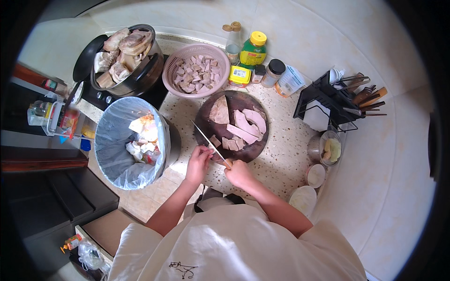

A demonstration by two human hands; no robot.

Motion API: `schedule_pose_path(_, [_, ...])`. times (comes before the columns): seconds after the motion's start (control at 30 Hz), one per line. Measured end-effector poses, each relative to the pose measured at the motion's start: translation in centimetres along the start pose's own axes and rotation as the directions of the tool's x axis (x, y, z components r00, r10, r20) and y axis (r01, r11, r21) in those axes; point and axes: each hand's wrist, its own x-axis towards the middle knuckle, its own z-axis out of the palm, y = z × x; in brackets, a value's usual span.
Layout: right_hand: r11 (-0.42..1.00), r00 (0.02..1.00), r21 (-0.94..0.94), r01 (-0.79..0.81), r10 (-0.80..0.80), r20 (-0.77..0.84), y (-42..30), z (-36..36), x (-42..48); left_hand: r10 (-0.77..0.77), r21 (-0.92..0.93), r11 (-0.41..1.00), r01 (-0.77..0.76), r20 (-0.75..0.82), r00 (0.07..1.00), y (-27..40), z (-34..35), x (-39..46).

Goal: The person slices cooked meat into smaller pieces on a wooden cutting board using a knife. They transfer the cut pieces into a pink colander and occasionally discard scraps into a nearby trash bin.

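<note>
My right hand (239,172) grips the wooden handle of a kitchen knife (210,141), its blade slanting up and left over the near left edge of a round dark wooden cutting board (258,151). Close to the blade, my left hand (199,161) has its fingers bent around a small piece of meat, mostly hidden by the fingertips. Several cut chunks of cooked meat (233,143) lie to the right of the knife. Pale meat slices (246,124) rest at the board's right, and a larger wedge of meat (220,111) sits at its far left.
A lined trash bin (128,175) stands left of the counter. Behind the board are a pink plastic basket (168,75) of diced meat and a pot (149,77) heaped with large meat pieces. Seasoning containers (253,51) line the wall; a black utensil rack (309,93) stands right.
</note>
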Motion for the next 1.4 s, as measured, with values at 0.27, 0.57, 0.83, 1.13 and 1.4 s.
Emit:
schedule_pose_path(0.27, [0.996, 0.996, -0.093, -0.003, 0.011, 0.083, 1.3, -3.4, -3.7, 0.059, -0.03, 0.998, -0.058, 0.011, 0.998, -0.1, 0.0, 1.1])
schedule_pose_path(0.57, [0.98, 0.96, -0.047, -0.194, 0.2, 0.194, -0.5, -4.0, -3.9, 0.068, -0.146, 0.988, -0.049, 0.132, 0.989, -1.0, -0.5, 2.1])
schedule_pose_path(0.83, [0.998, 0.994, 0.043, -0.055, 0.051, 0.093, -0.7, -0.9, 0.4, 0.024, -0.174, 0.985, 0.003, 0.152, 0.988, -1.6, -0.4, 1.9])
schedule_pose_path(1.13, [0.534, 0.94, 0.809, -0.246, -0.073, 0.334, 8.8, -1.5, -6.7, -0.03, -0.027, 0.999, 0.029, -0.036, 0.999, 0.4, 2.5, 2.0])
schedule_pose_path(1.4, [-0.061, 0.869, 0.87, -0.489, -0.12, 0.48, 15.4, 5.4, -11.1, 0.106, 0.258, 0.961, -0.1, -0.008, 0.994, 5.5, 6.7, 4.6])
